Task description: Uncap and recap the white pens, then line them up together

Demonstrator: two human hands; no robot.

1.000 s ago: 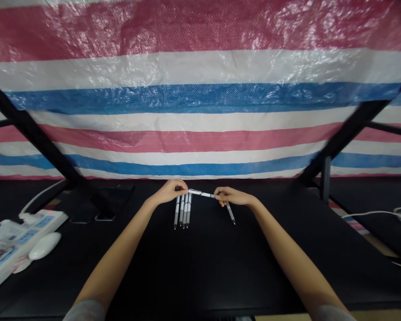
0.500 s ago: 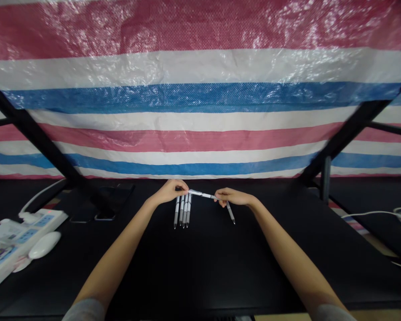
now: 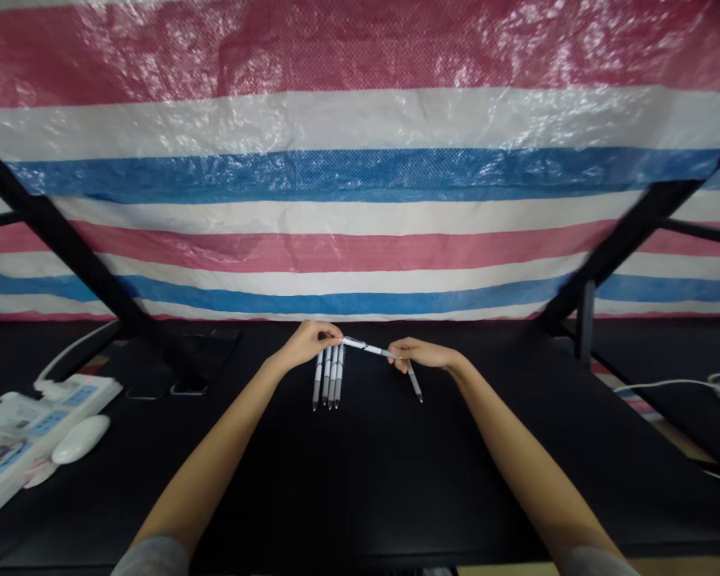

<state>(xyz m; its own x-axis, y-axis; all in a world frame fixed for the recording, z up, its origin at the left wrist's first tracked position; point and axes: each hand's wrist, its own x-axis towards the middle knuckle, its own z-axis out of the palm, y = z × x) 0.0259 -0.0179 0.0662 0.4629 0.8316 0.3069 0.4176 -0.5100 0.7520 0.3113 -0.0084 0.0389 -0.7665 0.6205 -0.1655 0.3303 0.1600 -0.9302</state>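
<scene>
A white and grey pen (image 3: 365, 346) spans the gap between my hands, sloping slightly down to the right. My left hand (image 3: 308, 344) pinches its white end between thumb and fingertips. At the grey tip end, the fingers of my right hand (image 3: 418, 354) are closed on it. Several similar pens (image 3: 334, 380) lie side by side just under and in front of my left hand, tips toward me. Another pen (image 3: 415, 382) lies below my right hand, its upper part hidden by the fingers.
On the left of the black table (image 3: 360, 488) are a white power strip (image 3: 48, 428) and a white computer mouse (image 3: 81, 440). Dark phones (image 3: 189, 390) lie near a black frame leg (image 3: 114, 288). White cables (image 3: 666, 386) run at the right. A striped sheet (image 3: 360, 256) hangs behind.
The held pen's left end has shifted slightly to the right and up, along with my left fingers. My right hand has moved a touch to the right. The lying pens look unmoved.
</scene>
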